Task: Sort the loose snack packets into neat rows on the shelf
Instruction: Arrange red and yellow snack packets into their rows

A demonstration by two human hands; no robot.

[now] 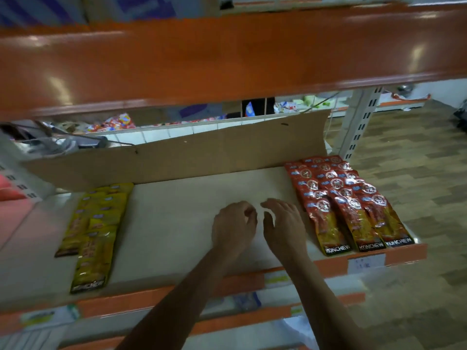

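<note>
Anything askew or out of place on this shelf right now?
The yellow packets at the left look ragged: the front packet juts further forward than its neighbour. The red packets on the right lie in even rows.

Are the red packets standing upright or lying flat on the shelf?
Lying flat: the red packets lie face up in three overlapping rows on the shelf, fronts showing.

We see the left hand point(233, 224) and right hand point(284, 227), both bare. The left forearm point(188, 286) and right forearm point(317, 286) are bare to the frame edge and slim. Finger detail is too blurred to tell.
</note>
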